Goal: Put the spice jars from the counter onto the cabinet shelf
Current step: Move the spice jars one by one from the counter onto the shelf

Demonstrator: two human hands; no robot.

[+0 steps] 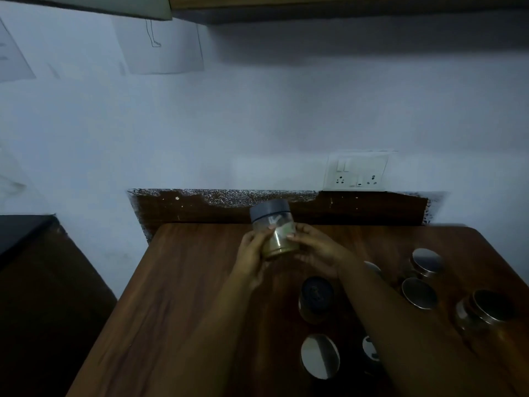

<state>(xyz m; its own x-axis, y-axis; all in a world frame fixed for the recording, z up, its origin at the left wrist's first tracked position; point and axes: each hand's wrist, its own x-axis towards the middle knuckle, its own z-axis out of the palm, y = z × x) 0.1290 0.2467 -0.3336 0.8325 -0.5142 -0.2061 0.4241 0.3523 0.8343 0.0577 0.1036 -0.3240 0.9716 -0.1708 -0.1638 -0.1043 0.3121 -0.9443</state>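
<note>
Gripping one spice jar [276,230] between them, the left hand [252,257] and right hand [315,253] hold it above the counter [177,282], mid-carry; other jars [419,293] wait right of the hands. Next, I judge: raise it toward the cabinet [315,8] overhead.

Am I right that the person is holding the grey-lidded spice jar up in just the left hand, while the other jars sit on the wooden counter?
Not quite: both hands hold it. In the head view the left hand and the right hand grip the grey-lidded spice jar from either side. The rest stands: the other jars sit on the wooden counter.
</note>
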